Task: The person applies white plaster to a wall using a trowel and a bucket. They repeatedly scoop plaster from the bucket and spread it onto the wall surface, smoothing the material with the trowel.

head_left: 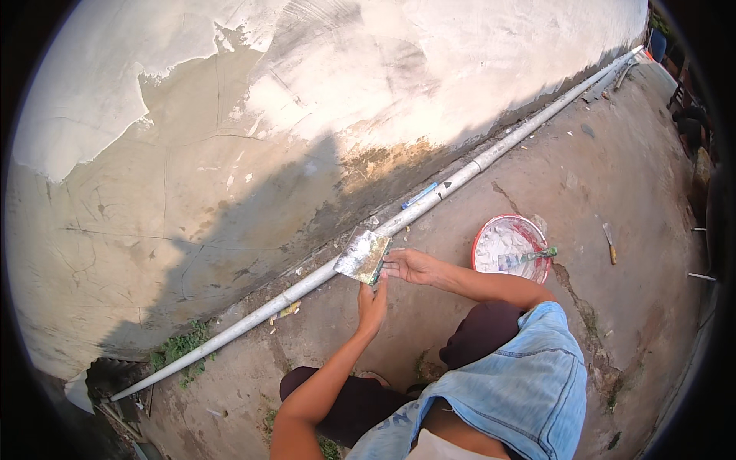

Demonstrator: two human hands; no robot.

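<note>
Weathered wall (pixel 230 115) fills eleven o'clock; at nine o'clock from a red-rimmed bucket (pixel 510 217), the left hand (pixel 371 303) holds a plastering trowel (pixel 362 256), the right hand (pixel 412 265), fingers narrowly bent, at its edge.

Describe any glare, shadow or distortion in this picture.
Head view: sunlight bleaches the upper wall; a slanting shadow darkens its lower part; the metal plate catches a bright glint; the long pipe bows slightly; black fisheye vignetting fills the corners.
</note>
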